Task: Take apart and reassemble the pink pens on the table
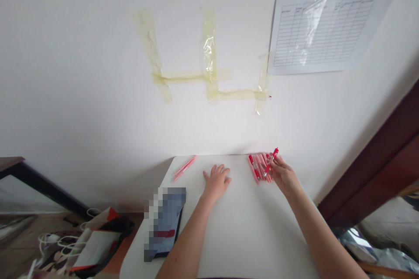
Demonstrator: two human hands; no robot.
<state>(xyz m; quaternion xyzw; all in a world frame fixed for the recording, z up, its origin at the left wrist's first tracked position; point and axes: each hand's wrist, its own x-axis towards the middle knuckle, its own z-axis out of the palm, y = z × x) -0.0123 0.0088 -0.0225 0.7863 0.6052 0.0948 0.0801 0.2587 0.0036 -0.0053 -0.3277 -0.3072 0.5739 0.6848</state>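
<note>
My left hand [216, 182] rests palm down on the white table [242, 226], fingers spread, holding nothing. My right hand [283, 175] grips a red retractable pen [271, 161] between fingers and thumb, tilted up above the table's far edge. Just left of that hand lies a tight row of several pink and red pens [258, 168], and its fingers are over their right end. Two pink pens [183, 168] lie together near the far left corner of the table, well apart from my left hand.
A dark tablet or phone [165, 222], pixelated, lies on the table's left side. The table's far edge meets a white wall with yellowed tape strips [209, 52] and a plastic-covered ruled sheet [322, 28]. Bags and cables [94, 244] sit on the floor at lower left.
</note>
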